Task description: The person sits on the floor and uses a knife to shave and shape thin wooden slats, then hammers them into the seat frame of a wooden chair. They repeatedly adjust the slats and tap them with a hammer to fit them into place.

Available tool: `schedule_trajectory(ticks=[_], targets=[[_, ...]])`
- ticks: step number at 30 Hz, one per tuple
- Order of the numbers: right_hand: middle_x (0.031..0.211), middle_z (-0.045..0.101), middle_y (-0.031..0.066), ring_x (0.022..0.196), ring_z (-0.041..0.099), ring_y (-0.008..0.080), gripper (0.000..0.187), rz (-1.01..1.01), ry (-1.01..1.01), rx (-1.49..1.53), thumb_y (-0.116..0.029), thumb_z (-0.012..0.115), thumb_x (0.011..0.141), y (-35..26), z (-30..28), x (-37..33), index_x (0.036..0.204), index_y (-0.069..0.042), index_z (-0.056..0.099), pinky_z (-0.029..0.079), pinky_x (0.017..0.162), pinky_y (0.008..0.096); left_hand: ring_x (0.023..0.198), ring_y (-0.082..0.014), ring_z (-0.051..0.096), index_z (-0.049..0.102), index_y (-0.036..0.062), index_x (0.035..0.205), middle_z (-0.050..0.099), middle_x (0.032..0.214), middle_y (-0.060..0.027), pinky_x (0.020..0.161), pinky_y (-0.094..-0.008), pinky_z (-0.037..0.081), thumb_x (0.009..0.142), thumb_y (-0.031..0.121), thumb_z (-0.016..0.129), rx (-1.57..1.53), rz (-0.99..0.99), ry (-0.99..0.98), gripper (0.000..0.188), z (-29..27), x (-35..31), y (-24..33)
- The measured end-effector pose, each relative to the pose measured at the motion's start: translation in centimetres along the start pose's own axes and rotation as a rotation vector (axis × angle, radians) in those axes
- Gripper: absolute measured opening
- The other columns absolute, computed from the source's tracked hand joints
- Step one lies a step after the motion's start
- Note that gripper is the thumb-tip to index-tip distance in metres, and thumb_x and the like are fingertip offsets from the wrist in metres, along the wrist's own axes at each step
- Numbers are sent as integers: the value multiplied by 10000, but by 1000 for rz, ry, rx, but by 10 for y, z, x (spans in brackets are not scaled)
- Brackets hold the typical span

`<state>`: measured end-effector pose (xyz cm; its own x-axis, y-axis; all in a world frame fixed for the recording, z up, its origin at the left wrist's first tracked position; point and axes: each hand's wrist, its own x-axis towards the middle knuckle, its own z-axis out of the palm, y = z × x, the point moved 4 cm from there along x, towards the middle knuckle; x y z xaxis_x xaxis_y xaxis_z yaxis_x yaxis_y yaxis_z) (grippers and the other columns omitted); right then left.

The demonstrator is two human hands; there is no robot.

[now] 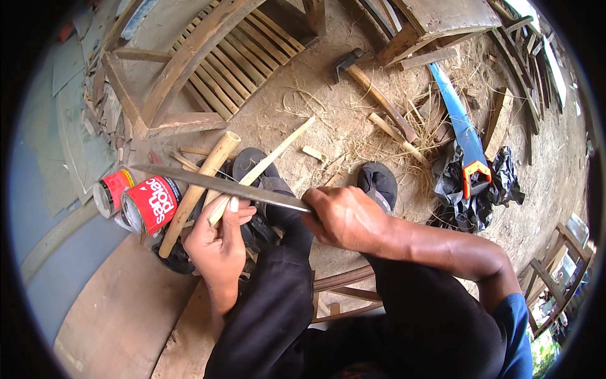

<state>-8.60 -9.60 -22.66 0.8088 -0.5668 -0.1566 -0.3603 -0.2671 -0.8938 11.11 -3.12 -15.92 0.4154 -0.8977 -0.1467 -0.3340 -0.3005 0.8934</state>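
Observation:
My right hand (347, 218) is closed round the handle of a long machete (252, 194), whose blade points left across the front of me. The handle itself is hidden in the fist. In my left hand (218, 246), thumb and fingers pinch the near end of a pale split bamboo strip (281, 150). The strip slants away to the upper right, and the blade crosses over it just beyond the fingertips. Left of that hand a round bamboo pole (218, 155) leans at a slant, with the blade passing across it.
Two red tins (151, 205) stand at the left. A hammer (379, 95) lies on the dirt floor among shavings. Farther right, a blue-bladed saw (461, 114) with an orange handle rests by black plastic (470, 211). A slatted wooden frame (183, 69) stands at the far left.

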Motion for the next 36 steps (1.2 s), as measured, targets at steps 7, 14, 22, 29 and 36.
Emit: schedule_trajectory(ticks=[7,14,22,29,36], targets=[[744,677,233,665,696,426,206,91,-28,-84,-166,625,944,12,6,-5,957,27,554,562,581,533,751,-233,746,631,-156,1141,728,923,-208,690,-324,647,1031,33,589,17,40,31,223,1,-4,-3],[772,659,208,717,685,427,185,186,91,-227,-166,648,924,29,-2,-13,948,3,576,563,637,517,753,-218,745,640,-152,1143,732,901,-195,688,-306,633,1021,7,582,56,47,13,208,2,-1,1],[706,667,232,667,679,435,194,363,140,-285,-185,631,931,83,-4,-20,860,-5,642,556,647,519,718,-200,733,640,-152,1121,726,887,-189,660,-292,625,1027,20,583,60,61,19,204,5,0,3],[712,670,274,658,690,451,246,382,195,-281,-200,579,954,114,4,-26,830,9,614,556,597,537,713,-198,732,642,-147,1124,727,876,-185,660,-291,625,1031,22,579,40,65,47,203,5,3,2],[723,668,300,687,699,454,256,415,258,-317,-216,577,951,124,2,-38,845,9,634,570,652,542,709,-192,729,645,-146,1137,732,885,-180,657,-283,620,1034,35,582,32,36,62,217,5,0,1]])
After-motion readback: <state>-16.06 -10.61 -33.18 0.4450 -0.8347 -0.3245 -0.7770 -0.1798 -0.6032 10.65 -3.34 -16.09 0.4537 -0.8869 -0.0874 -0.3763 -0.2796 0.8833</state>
